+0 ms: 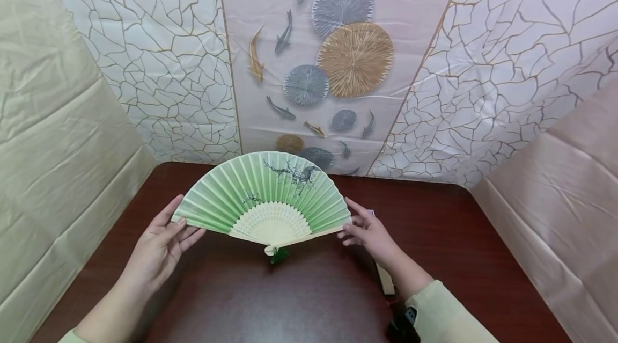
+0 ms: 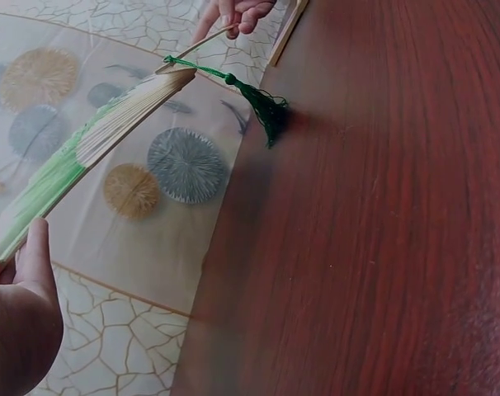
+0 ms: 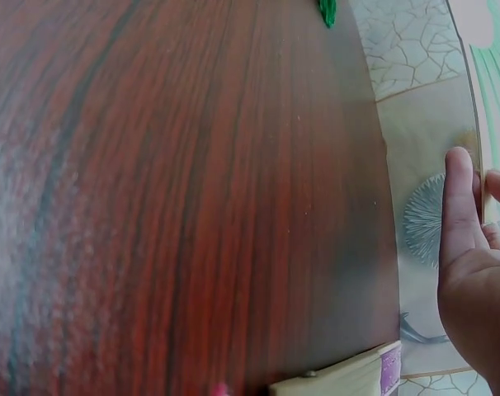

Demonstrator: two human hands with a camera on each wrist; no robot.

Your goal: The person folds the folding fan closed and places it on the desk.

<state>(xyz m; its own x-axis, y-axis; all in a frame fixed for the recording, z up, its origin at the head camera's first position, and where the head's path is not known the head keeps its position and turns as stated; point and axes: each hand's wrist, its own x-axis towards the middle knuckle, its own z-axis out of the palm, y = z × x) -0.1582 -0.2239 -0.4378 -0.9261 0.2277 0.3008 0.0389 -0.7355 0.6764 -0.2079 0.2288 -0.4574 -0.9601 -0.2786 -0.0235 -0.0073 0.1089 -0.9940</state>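
A folding fan [image 1: 270, 198] is spread wide over the table, its green pleated leaf printed with dark blossom branches and its pale ribs pierced. My left hand [image 1: 156, 249] pinches the left end of the leaf between thumb and fingers. At the other end, my right hand [image 1: 369, 235] pinches the right edge of the fan. The ribs meet at a pivot near the bottom, where a green tassel [image 2: 266, 111] hangs. In the left wrist view the fan appears nearly edge-on. The right wrist view catches only part of the leaf [image 3: 499, 107] beside the right hand.
A long pale object [image 1: 384, 278] with a purple-marked end lies on the dark red wooden table [image 1: 458, 257], partly hidden under the right forearm. Something black [image 1: 403, 327] sits by the right cuff. Patterned cloth [image 1: 183, 64] hangs behind the table.
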